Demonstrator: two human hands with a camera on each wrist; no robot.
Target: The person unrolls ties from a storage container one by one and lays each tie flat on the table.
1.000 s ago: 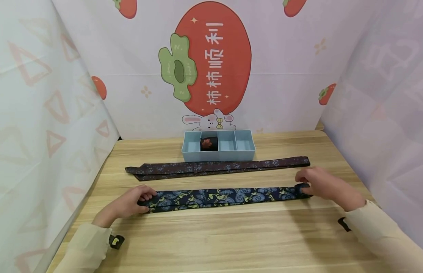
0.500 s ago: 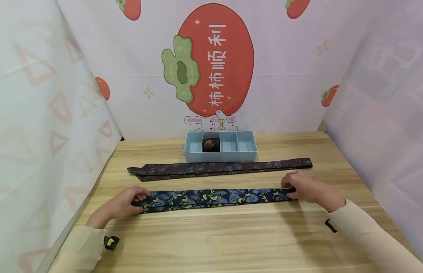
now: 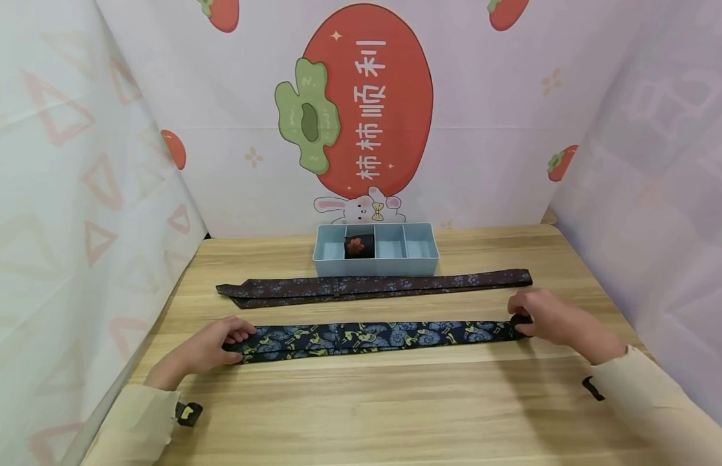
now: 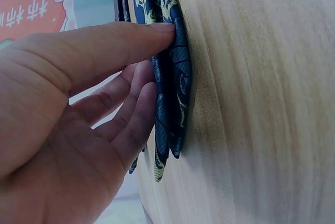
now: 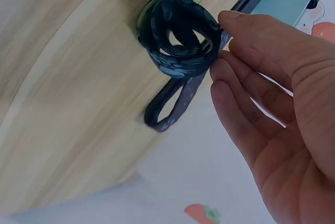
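A dark blue necktie with blue and yellow figures lies folded lengthwise across the table. My left hand pinches its left end; in the left wrist view the thumb lies over the fabric and the fingers sit behind it. At the tie's right end, my right hand holds a loose coil of the same tie between thumb and fingertips. Open gaps show inside the coil. Behind this tie lies a second, dark maroon necktie with small blue flowers, stretched out flat.
A light blue box with several compartments stands at the back of the table. One compartment holds a black rolled tie with a red flower. White printed cloth surrounds the wooden table at the back and sides.
My right hand went left with the coiled end, then came back right to near where it was. The left hand keeps its hold on the other end.
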